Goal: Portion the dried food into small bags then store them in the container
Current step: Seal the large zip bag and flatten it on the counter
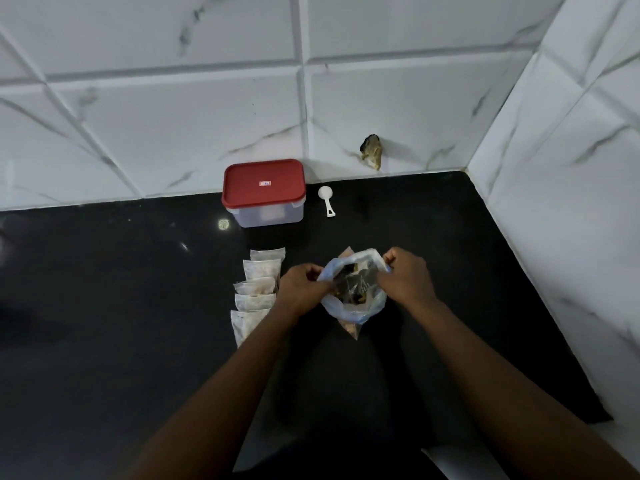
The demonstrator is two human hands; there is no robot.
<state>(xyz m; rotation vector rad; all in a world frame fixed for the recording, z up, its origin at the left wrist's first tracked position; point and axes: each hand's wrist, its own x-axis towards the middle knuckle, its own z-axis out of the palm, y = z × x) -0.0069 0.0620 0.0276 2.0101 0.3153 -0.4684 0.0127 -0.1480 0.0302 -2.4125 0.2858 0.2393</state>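
At the middle of the black counter (104, 306), both hands have their fingers curled in and pinched on the rim of a thin bluish plastic bag (356, 310). The left hand (299, 285) grips the near-left edge and the right hand (407, 277) grips the far-right edge, so the mouth is pulled wide between them. Inside the opening I can see dark, crumpled dried food (353, 284). The bag sits on the counter, and the corner of a brownish packet (352, 332) pokes out from beneath it.

Just to the left of the left hand, a row of small bags (256, 296) lies overlapping on the counter, running away towards the wall. They are clear, with pale contents. Beyond them a translucent container (265, 213) stands against the tiles with its red lid (263, 183) on. A white scoop (327, 199) lies just to its right, bowl towards the wall. The marble-patterned wall (173, 116) has a dark, ragged hole (372, 150) above the scoop.
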